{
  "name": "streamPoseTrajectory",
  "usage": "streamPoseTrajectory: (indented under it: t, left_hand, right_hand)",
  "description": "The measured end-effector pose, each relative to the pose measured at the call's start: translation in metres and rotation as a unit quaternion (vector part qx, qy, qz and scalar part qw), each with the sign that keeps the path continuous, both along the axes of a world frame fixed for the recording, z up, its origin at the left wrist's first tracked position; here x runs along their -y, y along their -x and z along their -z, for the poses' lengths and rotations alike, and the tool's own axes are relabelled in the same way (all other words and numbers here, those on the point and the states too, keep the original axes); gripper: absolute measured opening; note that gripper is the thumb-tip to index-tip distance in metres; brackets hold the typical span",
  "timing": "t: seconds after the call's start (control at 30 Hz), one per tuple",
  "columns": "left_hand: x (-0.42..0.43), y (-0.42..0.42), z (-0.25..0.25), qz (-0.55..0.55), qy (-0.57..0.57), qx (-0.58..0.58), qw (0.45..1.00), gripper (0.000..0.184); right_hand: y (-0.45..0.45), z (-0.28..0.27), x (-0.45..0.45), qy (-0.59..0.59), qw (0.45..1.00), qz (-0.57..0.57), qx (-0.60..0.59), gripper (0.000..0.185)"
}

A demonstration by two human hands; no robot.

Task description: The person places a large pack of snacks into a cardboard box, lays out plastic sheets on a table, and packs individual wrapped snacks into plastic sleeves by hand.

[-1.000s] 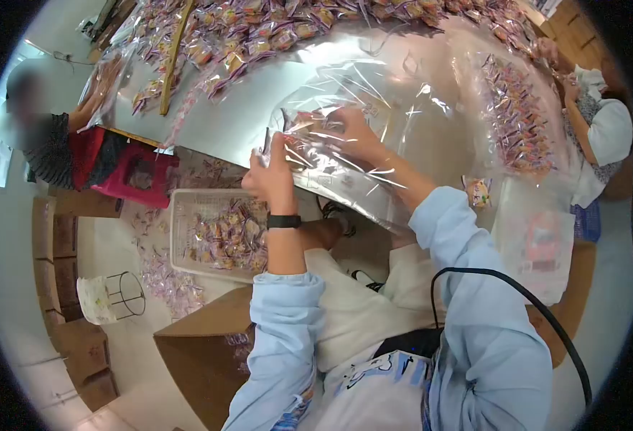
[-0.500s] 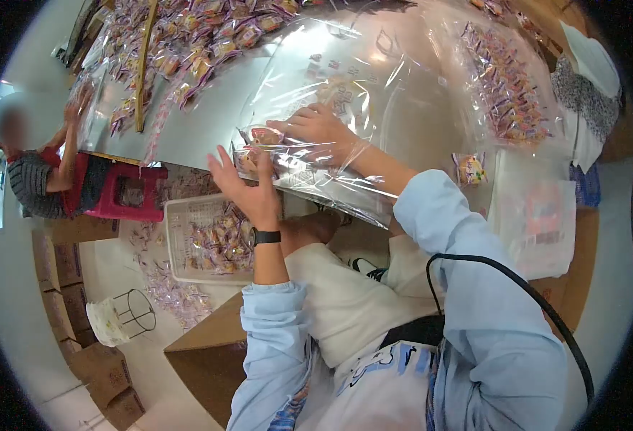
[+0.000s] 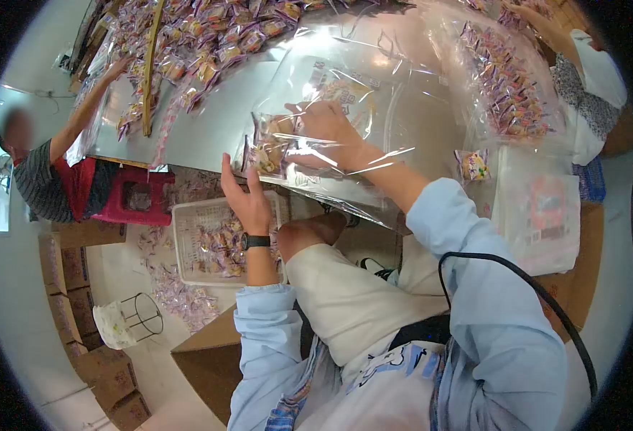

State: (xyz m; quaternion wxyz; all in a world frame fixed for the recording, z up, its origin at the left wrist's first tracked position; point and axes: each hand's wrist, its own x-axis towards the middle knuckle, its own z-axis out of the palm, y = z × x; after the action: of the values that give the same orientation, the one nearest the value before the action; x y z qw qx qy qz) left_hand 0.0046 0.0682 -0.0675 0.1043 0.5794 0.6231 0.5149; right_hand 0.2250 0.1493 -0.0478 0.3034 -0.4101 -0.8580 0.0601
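A large clear plastic bag (image 3: 374, 93) lies on the metal table, with a few small wrapped snack packets (image 3: 267, 152) inside near its open left edge. My right hand (image 3: 327, 136) reaches into the bag beside those packets, its fingers bent and partly hidden by glare on the film. Just off the table's edge, close to the bag's mouth, is my left hand (image 3: 248, 205), fingers spread and holding nothing. A single packet (image 3: 472, 165) rests on the table right of my right forearm.
Heaped packets and a wooden strip (image 3: 149, 72) cover the far left. A filled bag (image 3: 506, 86) and stacked bags (image 3: 535, 215) lie right. Below the table stands a white basket (image 3: 187, 273) of packets. Two people, left (image 3: 50, 179) and right (image 3: 582, 93), are at the table.
My left hand has let go of the bag's edge and dropped back, fingers spread. My right hand has shifted inside the bag. The person at left has stretched an arm over the packets.
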Motion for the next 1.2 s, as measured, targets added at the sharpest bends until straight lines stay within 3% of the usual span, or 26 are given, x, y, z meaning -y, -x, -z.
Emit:
streamPoseTrajectory:
  t: [0.07, 0.2, 0.3, 0.33, 0.4, 0.47, 0.57, 0.6, 0.83, 0.87, 0.9, 0.97, 1.03, 1.2]
  left_hand:
    - [-0.007, 0.009, 0.0, 0.027, 0.015, 0.038, 0.999, 0.051]
    - [-0.02, 0.015, 0.005, 0.006, -0.001, 0.054, 0.999, 0.039]
    - [-0.024, 0.02, 0.0, -0.008, 0.034, 0.003, 0.999, 0.039]
    - [-0.027, 0.026, 0.001, -0.001, 0.062, 0.001, 0.998, 0.04]
    - [-0.037, 0.04, 0.005, 0.016, 0.119, -0.007, 0.993, 0.041]
    - [-0.044, 0.048, 0.005, 0.048, 0.165, 0.059, 0.983, 0.045]
    - [-0.04, 0.047, -0.012, 0.053, 0.182, 0.132, 0.973, 0.048]
    - [-0.042, 0.045, -0.02, 0.048, 0.173, 0.155, 0.971, 0.049]
    - [-0.062, 0.071, -0.013, 0.115, 0.227, 0.192, 0.948, 0.033]
    - [-0.066, 0.073, -0.015, 0.109, 0.236, 0.176, 0.95, 0.032]
    - [-0.072, 0.076, -0.017, 0.104, 0.243, 0.16, 0.951, 0.031]
    - [-0.079, 0.086, -0.018, 0.079, 0.251, 0.104, 0.959, 0.037]
    - [-0.083, 0.09, -0.015, 0.082, 0.253, 0.091, 0.96, 0.04]
    - [-0.071, 0.07, -0.033, 0.152, 0.225, 0.143, 0.952, 0.045]
  right_hand:
    - [0.003, 0.004, 0.007, -0.043, 0.996, -0.004, -0.083, 0.093]
    - [0.024, 0.005, 0.027, 0.0, 0.977, 0.128, -0.173, 0.083]
    - [0.03, -0.012, 0.039, 0.227, 0.967, 0.1, -0.053, 0.067]
    - [0.033, -0.009, 0.045, 0.198, 0.974, 0.1, -0.042, 0.057]
    - [0.045, 0.011, 0.042, 0.216, 0.963, 0.105, -0.125, 0.055]
    - [0.049, -0.012, 0.039, 0.274, 0.952, 0.089, -0.104, 0.052]
    - [0.057, 0.002, 0.041, 0.153, 0.962, 0.041, -0.223, 0.041]
    - [0.056, -0.002, 0.047, 0.211, 0.927, -0.004, -0.31, 0.031]
    - [0.04, -0.017, 0.047, 0.302, 0.899, -0.041, -0.314, 0.043]
    - [0.04, -0.001, 0.041, 0.181, 0.934, -0.072, -0.3, 0.044]
    - [0.04, 0.008, 0.036, 0.161, 0.932, -0.084, -0.315, 0.043]
    - [0.041, 0.01, 0.031, 0.121, 0.925, -0.111, -0.343, 0.041]
    - [0.04, 0.011, 0.035, 0.156, 0.923, -0.098, -0.338, 0.044]
    - [0.036, 0.003, 0.036, 0.197, 0.93, -0.106, -0.291, 0.047]
